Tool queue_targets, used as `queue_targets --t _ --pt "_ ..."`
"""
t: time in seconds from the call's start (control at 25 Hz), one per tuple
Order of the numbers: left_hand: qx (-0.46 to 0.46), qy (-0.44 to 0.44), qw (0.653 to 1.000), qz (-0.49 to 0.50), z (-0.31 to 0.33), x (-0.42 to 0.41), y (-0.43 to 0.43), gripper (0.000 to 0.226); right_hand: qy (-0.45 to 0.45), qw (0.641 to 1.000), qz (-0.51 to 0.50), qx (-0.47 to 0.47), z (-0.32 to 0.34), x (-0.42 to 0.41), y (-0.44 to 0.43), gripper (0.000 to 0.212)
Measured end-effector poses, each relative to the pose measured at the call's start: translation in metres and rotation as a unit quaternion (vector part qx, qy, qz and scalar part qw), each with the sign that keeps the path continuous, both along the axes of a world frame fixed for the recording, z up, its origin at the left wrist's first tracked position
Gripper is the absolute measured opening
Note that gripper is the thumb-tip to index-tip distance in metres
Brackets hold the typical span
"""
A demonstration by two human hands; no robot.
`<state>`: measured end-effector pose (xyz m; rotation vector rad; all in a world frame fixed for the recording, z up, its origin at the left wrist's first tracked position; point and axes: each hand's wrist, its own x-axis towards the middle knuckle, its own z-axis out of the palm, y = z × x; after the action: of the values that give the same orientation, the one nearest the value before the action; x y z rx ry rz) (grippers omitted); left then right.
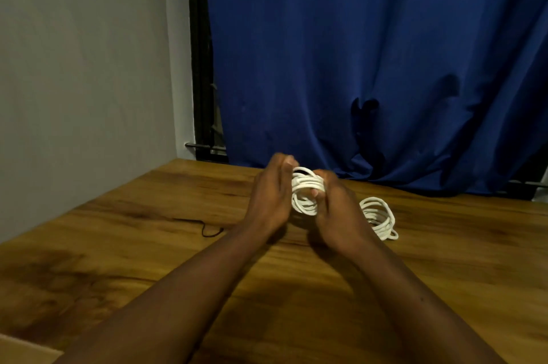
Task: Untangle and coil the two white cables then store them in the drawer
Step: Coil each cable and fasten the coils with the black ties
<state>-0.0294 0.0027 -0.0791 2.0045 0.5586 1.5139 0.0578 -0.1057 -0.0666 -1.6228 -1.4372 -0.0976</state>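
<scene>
Your left hand (271, 200) and right hand (336, 209) both grip one coiled white cable (305, 191) — second coil (381, 219) lies beside it on the wooden table (148, 245).

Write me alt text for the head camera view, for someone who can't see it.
A person's left hand and right hand grip a coiled white cable between them over a brown wooden table. A second coiled white cable lies on the table just right of the hands, with a blue fabric curtain behind.
</scene>
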Motion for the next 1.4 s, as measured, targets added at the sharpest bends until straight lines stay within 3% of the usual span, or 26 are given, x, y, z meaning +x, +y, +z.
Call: queue_targets --t 0.08,0.24,0.36,0.44,0.6,0.68,0.76,0.8,0.92,1.16,1.28,1.4 --pt "0.112 0.079 0.990 -0.034 0.005 -0.009 -0.003 0.039 -0.026 0.999 -0.004 -0.019 0.000 0.006 -0.001 0.024" --pt "0.106 0.184 0.973 -0.093 0.004 -0.011 0.001 0.035 -0.043 0.999 0.006 -0.026 0.001 0.011 -0.001 0.028" --pt "0.014 0.107 0.980 -0.168 0.007 -0.010 0.002 0.022 -0.002 1.000 0.020 -0.002 0.003 0.009 0.001 0.032" --pt "0.015 0.076 0.981 -0.177 0.014 -0.011 0.003 0.018 0.024 0.999 0.028 0.018 0.005 0.006 0.003 0.035" --pt "0.019 0.168 0.970 -0.176 0.027 -0.034 0.012 0.027 0.052 0.996 0.066 -0.028 -0.001 -0.005 0.009 0.043" --pt "0.013 0.154 0.979 -0.131 0.023 -0.052 0.024 0.023 0.090 0.991 0.067 -0.070 0.001 -0.017 0.014 0.057" --pt "-0.021 0.085 0.996 -0.032 0.012 -0.076 0.046 0.020 0.131 0.986 0.063 -0.084 0.001 -0.030 0.020 0.070" --pt "-0.032 0.065 0.997 0.019 0.005 -0.090 0.058 0.019 0.125 0.986 0.056 -0.095 -0.001 -0.035 0.023 0.068" --pt "-0.031 0.106 0.990 0.087 -0.014 -0.120 0.087 0.019 0.006 0.981 0.060 -0.186 -0.010 -0.057 0.033 0.027" --pt "-0.027 0.137 0.987 0.080 -0.017 -0.122 0.091 0.019 -0.123 0.963 0.114 -0.212 -0.032 -0.096 0.071 0.027" --pt "-0.020 0.146 0.986 0.075 -0.018 -0.121 0.095 0.030 -0.089 0.967 0.088 -0.224 -0.032 -0.091 0.068 0.011" --pt "-0.008 0.156 0.984 0.081 -0.020 -0.117 0.097 0.037 -0.004 0.977 0.075 -0.200 -0.011 -0.073 0.050 0.017"
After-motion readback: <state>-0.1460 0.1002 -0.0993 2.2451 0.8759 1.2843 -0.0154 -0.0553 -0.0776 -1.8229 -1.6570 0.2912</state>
